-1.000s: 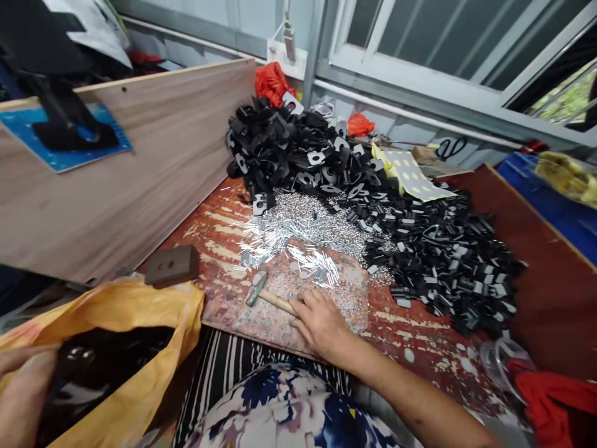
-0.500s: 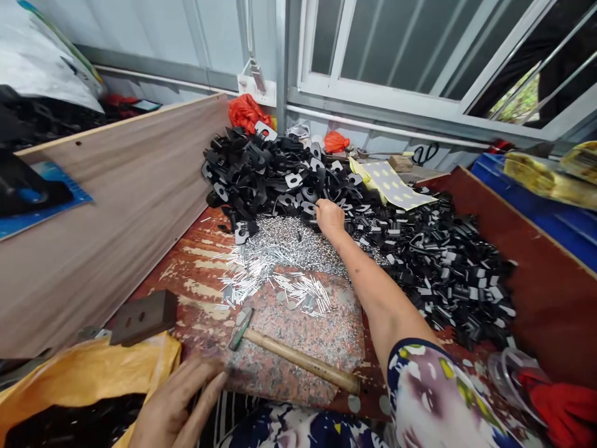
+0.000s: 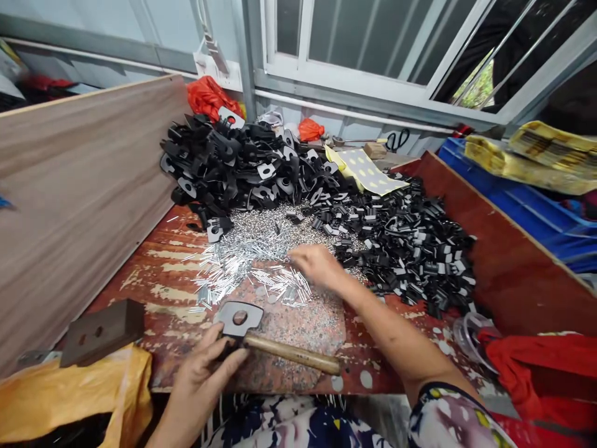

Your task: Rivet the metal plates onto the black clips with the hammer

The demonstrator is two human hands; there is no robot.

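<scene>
My left hand [image 3: 203, 367] is closed on a black plastic clip with a flat grey face and a round hole [image 3: 254, 316], held low over the stone slab [image 3: 321, 323]. Behind the clip lies a hammer, its wooden handle [image 3: 298, 356] showing and its head covered. My right hand [image 3: 319, 264] reaches to the edge of the loose metal pins [image 3: 284, 287], fingertips drawn together; whatever they hold is too small to make out. Just beyond is a spread of tiny shiny metal pieces [image 3: 252, 219].
Large black clips [image 3: 224, 152] are heaped at the back left, smaller black clips [image 3: 410, 242] at the right. A wooden board [image 3: 93, 180] borders the left side. A brown block [image 3: 105, 330] and a yellow bag [image 3: 93, 386] sit front left; red cloth [image 3: 541, 373] lies front right.
My right hand has come back from the heap of large clips to the pins. A clip is now in my left hand, which was empty. The view has turned slightly right.
</scene>
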